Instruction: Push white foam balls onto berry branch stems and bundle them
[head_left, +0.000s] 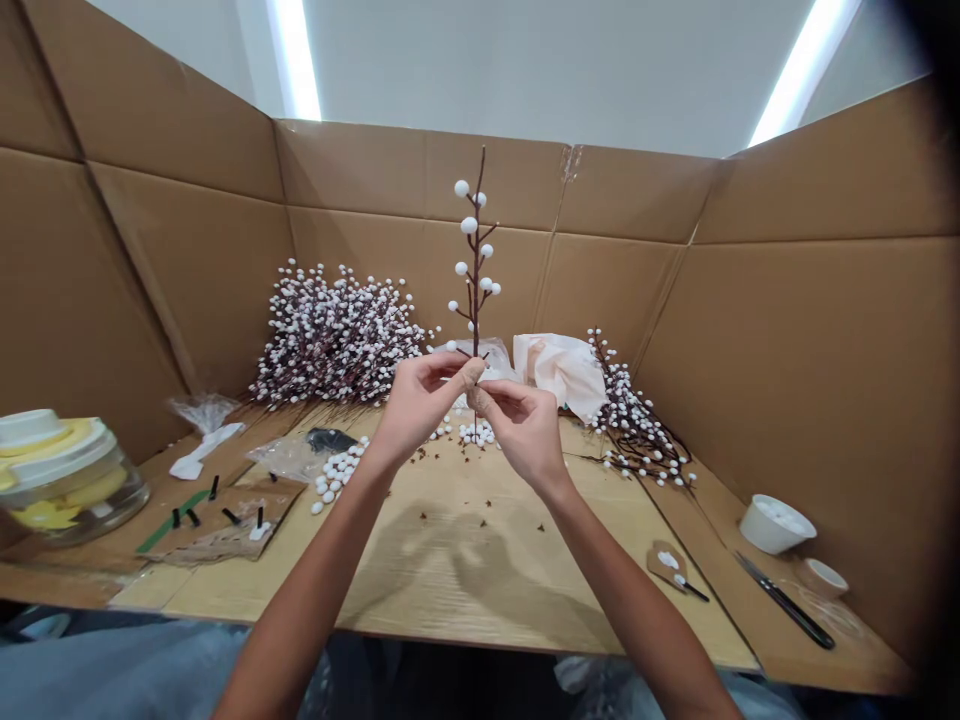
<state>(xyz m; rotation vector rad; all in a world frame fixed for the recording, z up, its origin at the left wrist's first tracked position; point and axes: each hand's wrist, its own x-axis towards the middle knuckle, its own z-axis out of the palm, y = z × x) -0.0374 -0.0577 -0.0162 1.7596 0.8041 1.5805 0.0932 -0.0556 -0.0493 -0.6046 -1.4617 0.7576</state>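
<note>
A thin dark twig [475,262] with several white beads on its side shoots stands upright in front of me. My left hand [422,401] pinches its lower stem between thumb and fingers. My right hand [523,424] is closed just beside it, fingertips pinched at the stem's base; whether a bead is in them is hidden. Below the hands, loose white beads [339,472] lie scattered on the cardboard table [480,570].
A big heap of beaded twigs [337,338] lies at the back left, a smaller bundle [636,420] at the right. White plastic bag [561,368] behind. Lidded container [64,475] far left. White bowl [776,523], small cup [823,577] and a knife [784,600] right. Cardboard walls surround the table.
</note>
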